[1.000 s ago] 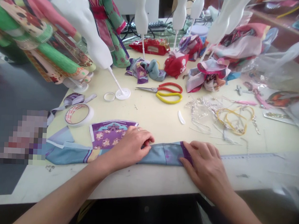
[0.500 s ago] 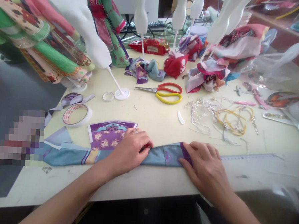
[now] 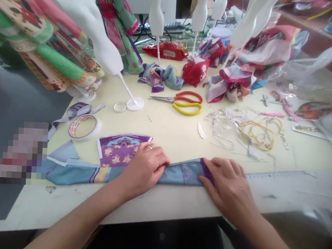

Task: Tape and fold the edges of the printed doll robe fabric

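A long folded strip of blue fabric point(image 3: 174, 174) with purple and yellow bands lies along the front of the table. My left hand point(image 3: 145, 164), a ring on one finger, is closed in a pinch on the strip's upper edge near its middle. At the purple right end, my right hand point(image 3: 227, 179) grips the strip, thumb below and fingers at the upper corner. Just behind my left hand lies a purple patterned fabric piece point(image 3: 117, 151) with white borders, partly covered by that hand. The strip's right tip is hidden under my right hand.
Scissors point(image 3: 188, 103) with red and yellow handles lie behind the strip. A tape roll point(image 3: 85, 127) rests at left, near a white mannequin point(image 3: 103, 50) on a stand. Bead chains and yellow cord point(image 3: 257, 135) spread at right, above a clear ruler point(image 3: 277, 175). Fabric bundles point(image 3: 195, 72) stand behind.
My left hand's thumb and fingers have closed together on the strip's edge, narrowing the gap between them. My right hand and the strip look the same.
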A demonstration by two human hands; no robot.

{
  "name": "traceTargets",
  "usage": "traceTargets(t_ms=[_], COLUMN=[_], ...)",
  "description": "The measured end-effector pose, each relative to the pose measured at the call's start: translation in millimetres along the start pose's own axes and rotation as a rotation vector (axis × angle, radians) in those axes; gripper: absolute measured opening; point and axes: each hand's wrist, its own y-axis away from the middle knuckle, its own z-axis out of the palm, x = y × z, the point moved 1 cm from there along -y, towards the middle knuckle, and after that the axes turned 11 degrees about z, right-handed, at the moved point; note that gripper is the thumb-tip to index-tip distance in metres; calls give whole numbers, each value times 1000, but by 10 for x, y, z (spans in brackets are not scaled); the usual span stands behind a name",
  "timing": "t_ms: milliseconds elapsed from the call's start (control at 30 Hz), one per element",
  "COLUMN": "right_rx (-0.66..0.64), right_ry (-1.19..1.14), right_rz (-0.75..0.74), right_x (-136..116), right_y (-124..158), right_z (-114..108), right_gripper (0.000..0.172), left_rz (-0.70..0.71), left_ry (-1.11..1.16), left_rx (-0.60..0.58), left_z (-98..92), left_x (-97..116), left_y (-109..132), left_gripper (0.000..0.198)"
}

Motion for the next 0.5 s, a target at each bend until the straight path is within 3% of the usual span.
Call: traceTargets(t_ms=[500], right_rx=[-6], right_ry=[-7], right_rz=[13], right_x=[2], right_y=[-1], right_z=[2], right_gripper=[36], left_rz=[61], left_ry=[-79], left_rx=[22], left_z=[10], left_x=[19], left_y=[24], left_gripper=[25])
